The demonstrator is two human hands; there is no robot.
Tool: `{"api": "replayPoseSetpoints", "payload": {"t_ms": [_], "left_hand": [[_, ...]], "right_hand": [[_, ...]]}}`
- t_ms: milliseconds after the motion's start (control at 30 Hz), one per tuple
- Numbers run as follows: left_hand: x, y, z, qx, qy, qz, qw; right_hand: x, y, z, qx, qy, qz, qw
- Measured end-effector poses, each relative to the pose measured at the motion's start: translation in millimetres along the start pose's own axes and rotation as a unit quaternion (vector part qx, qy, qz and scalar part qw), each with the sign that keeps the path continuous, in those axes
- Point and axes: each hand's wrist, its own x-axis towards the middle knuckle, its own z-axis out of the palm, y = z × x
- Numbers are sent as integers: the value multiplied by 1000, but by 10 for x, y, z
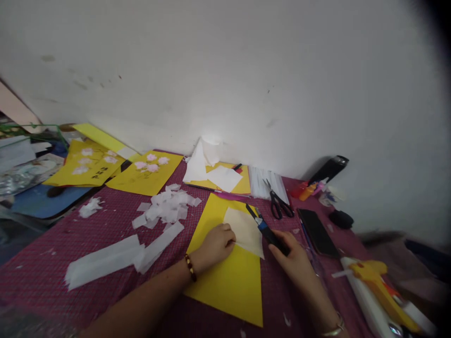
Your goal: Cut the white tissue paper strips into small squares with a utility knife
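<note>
My left hand (220,241) rests on a yellow sheet (229,281), its fingers curled together at the left edge of a thin white paper piece (243,227). My right hand (296,253) is closed around the dark handle of a utility knife (269,234) with a blue part near its front. The knife's dark blade points up and left, over the upper right of the white paper. Whether the blade touches the paper I cannot tell. My left fingertips are partly hidden.
Left of the yellow sheet lie cut white paper squares (167,206) and folded white strips (105,260). Behind are yellow sheets with pink flowers (150,171). To the right are scissors (278,204), a phone (317,232) and a yellow glue gun (380,286). A wall (225,70) backs the table.
</note>
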Motion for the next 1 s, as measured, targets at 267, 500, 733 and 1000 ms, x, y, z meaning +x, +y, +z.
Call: {"api": "replayPoseSetpoints", "payload": {"t_ms": [267,500,733,1000], "left_hand": [[9,38,-43,4,9,-2,1000],[18,4,-19,-42,38,-8,998],[88,-154,-182,-54,175,-103,978],[30,28,-434,214,155,-7,964]], "right_hand": [[34,-24,25,3,30,-6,1000],[45,48,-21,-12,57,-23,998],[65,74,-104,-65,61,-1,996],[27,2,-87,-124,25,2,992]]}}
